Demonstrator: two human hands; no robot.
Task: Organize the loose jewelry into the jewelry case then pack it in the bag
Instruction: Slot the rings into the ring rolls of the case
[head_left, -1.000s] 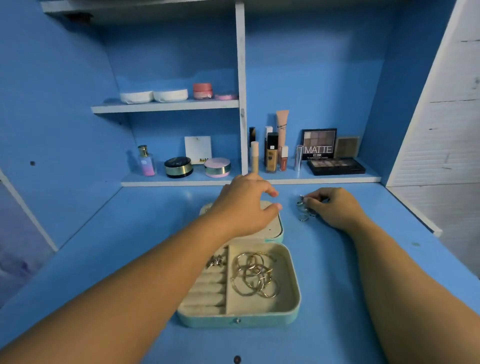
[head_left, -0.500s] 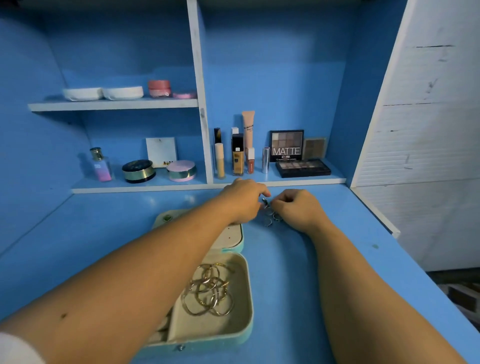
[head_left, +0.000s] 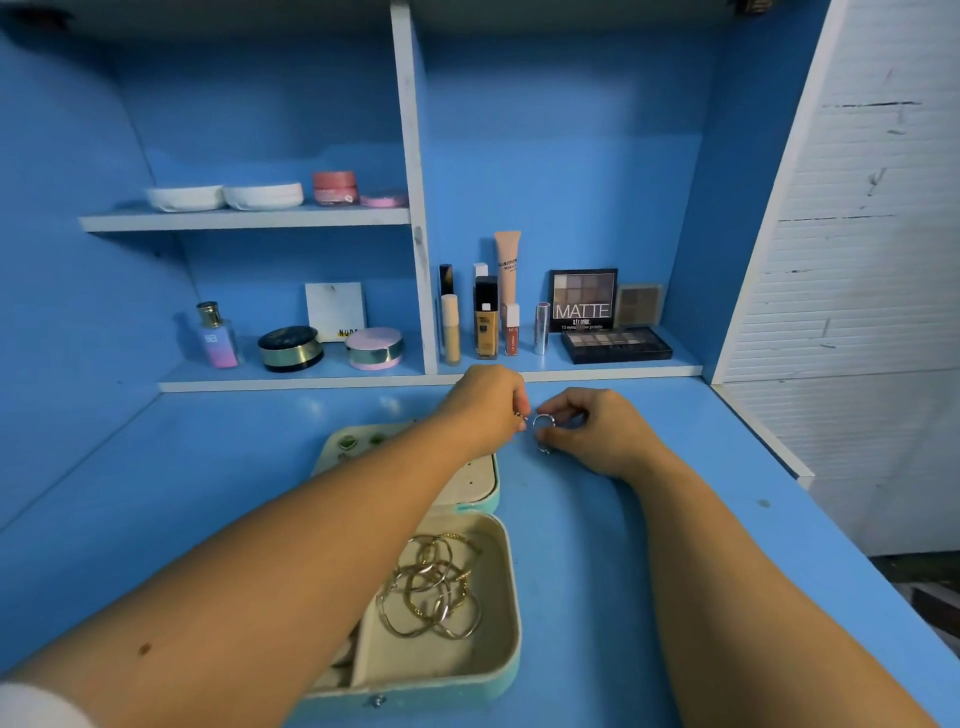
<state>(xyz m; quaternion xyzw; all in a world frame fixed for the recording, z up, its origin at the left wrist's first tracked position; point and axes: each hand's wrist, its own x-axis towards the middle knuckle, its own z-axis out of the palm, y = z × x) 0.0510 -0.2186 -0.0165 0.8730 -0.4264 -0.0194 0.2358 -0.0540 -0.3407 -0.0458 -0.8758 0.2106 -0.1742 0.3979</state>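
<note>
A mint jewelry case (head_left: 503, 670) lies open on the blue desk, its lid flat behind it. Several gold and silver bangles (head_left: 434, 587) are heaped in its right compartment; my left forearm hides the ring rolls at its left. Beyond the lid, my left hand (head_left: 488, 408) pinches a small ring (head_left: 521, 416) at its fingertips. Right beside it, my right hand (head_left: 597, 434) holds a silver ring (head_left: 544, 422) between thumb and fingers, with another small ring (head_left: 544, 450) on the desk just below. No bag is in view.
Cosmetics line the low shelf (head_left: 571, 371) behind my hands: a perfume bottle (head_left: 217, 336), compacts, foundation tubes and eyeshadow palettes (head_left: 613, 344). White dishes and a pink jar sit on the upper shelf. A white slatted panel (head_left: 852, 260) bounds the desk on the right.
My left hand moved right from above the case lid to meet my right hand and now pinches a ring. The camera view shifted right and closer.
</note>
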